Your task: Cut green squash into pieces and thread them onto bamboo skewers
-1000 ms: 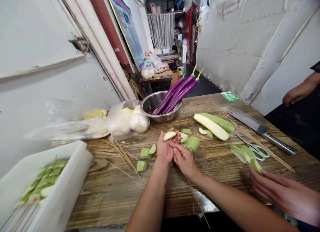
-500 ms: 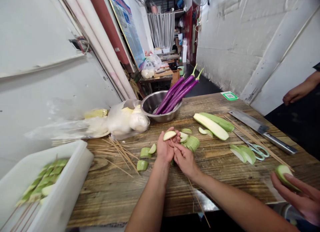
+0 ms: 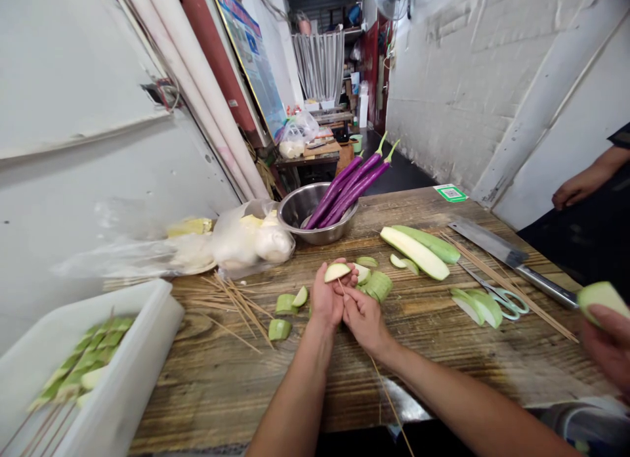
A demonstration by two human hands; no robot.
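Note:
In my left hand (image 3: 327, 301), palm up and fingers bent around it, lies a half-round slice of pale green squash (image 3: 337, 272). My right hand (image 3: 365, 319) pinches a thin bamboo skewer (image 3: 388, 398), its upper end at the flat lower edge of the slice; how deep it goes I cannot tell. The skewer's long end runs back under my right forearm. Stacked cut squash slices (image 3: 378, 286) lie just beyond my right hand. Left of my left wrist are short squash chunks (image 3: 280, 329) and loose bamboo skewers (image 3: 239, 306).
A white bin (image 3: 147, 352) with skewered slices stands at left. Behind are bagged food (image 3: 251, 240) and a steel bowl (image 3: 319, 235) of eggplants (image 3: 344, 194). At right lie halved squash (image 3: 416, 250), scissors (image 3: 506, 303) and a cleaver (image 3: 492, 240). A co-worker's hand (image 3: 613, 345) holds squash.
The co-worker's hand with the squash piece has moved up and to the right. My own hands have kept almost the same pose, with the slice and skewer still together.

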